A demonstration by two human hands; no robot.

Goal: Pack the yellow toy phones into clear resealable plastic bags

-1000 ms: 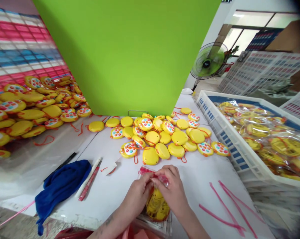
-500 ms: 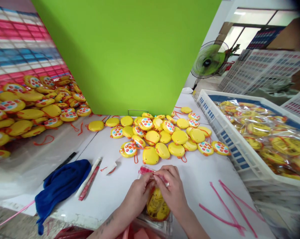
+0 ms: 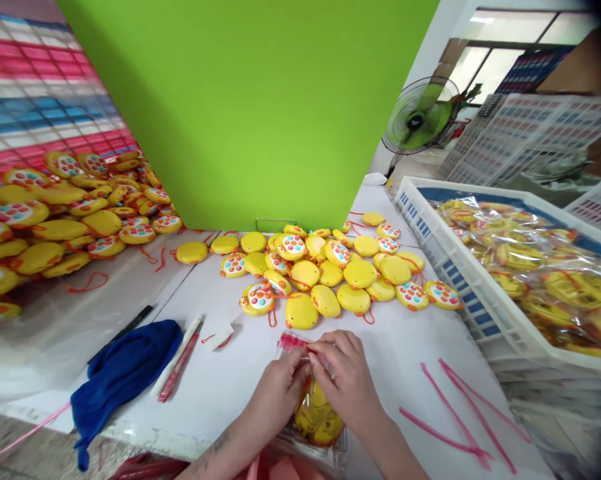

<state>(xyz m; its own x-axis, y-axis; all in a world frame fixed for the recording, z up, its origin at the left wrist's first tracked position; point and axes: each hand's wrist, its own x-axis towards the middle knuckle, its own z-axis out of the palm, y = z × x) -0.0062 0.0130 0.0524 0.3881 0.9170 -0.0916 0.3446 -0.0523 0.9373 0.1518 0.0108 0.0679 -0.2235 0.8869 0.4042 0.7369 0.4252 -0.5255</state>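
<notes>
Left grip (image 3: 279,388), right grip (image 3: 349,380) pinched closed on clear bag (image 3: 321,417), seemingly top.

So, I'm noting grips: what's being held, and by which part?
Both hands pinch a clear bag near its far end, beyond the yellow toy inside; the exact pinch point is hidden.

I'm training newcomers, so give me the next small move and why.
Probably run the right hand along the upper end of the clear bag while the left hand steadies it: the yellow toy shows inside, and both hands' fingers meet there. I can't tell whether it's sealed.
</notes>
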